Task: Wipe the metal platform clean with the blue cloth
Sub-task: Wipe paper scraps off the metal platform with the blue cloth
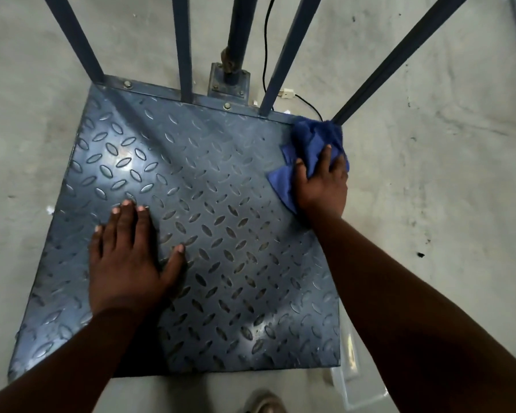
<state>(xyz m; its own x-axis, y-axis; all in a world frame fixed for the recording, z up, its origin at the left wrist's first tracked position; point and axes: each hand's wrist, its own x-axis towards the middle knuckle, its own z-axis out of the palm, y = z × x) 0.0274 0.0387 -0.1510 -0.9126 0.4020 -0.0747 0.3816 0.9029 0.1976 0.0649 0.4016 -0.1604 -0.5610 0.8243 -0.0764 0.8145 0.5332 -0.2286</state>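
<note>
The metal platform [209, 180] is a blue-grey square of diamond tread plate lying on the floor. A crumpled blue cloth [313, 138] sits at its far right corner. My right hand [322, 183] lies on the cloth, pressing it onto the plate by the right edge, fingers bunched into the fabric. My left hand [128, 257] rests flat on the near left part of the plate with straight, spread fingers and holds nothing.
Several blue metal bars [182, 46] and a thicker post [239, 34] rise from the platform's far edge. A black cable with a white plug [286, 93] lies behind it. Concrete floor surrounds the plate; a clear plastic piece [355, 380] and a shoe [262, 402] sit near the front.
</note>
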